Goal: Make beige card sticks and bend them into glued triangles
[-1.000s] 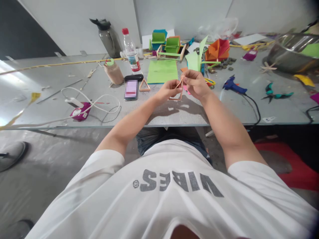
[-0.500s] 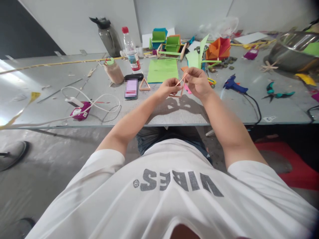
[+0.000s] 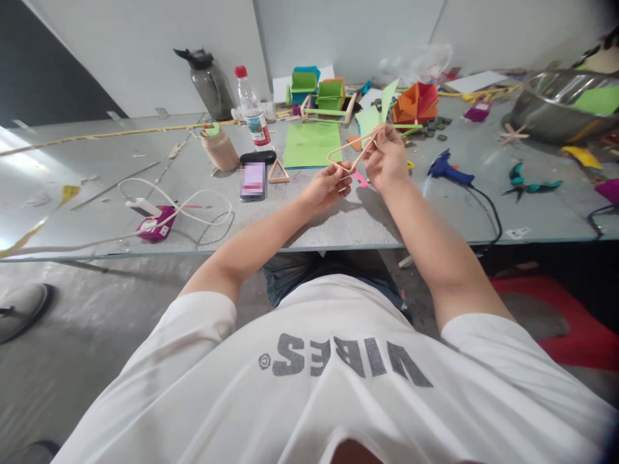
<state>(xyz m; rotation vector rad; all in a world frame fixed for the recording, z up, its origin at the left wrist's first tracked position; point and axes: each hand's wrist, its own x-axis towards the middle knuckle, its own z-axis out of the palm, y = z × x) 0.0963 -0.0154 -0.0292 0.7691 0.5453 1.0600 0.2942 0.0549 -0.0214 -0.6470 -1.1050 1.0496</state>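
Between my hands, above the table, is a triangle of thin wooden craft sticks [image 3: 355, 143]. My left hand [image 3: 329, 185] pinches its lower corner. At the upper right corner, the fingers of my right hand [image 3: 385, 156] close round the sticks. A smaller wooden triangle [image 3: 279, 172] stands on the table to the left, beside a phone [image 3: 253, 180]. Behind my hands lies a green sheet [image 3: 312, 142]. A small pink piece [image 3: 360, 178] rests on the table just below my right hand's fingers.
At right lie a blue glue gun [image 3: 451, 169], teal-handled pliers [image 3: 530, 182] and a steel bowl [image 3: 546, 106]. A plastic bottle [image 3: 252, 113], a jar [image 3: 220, 150] and a purple socket block [image 3: 157, 223] with white cable occupy the left. Coloured paper models [image 3: 331, 95] stand behind.
The stick triangle has been turned and now shows more openly. My left hand has shifted down to its lower corner, and my right hand has moved slightly down and right.
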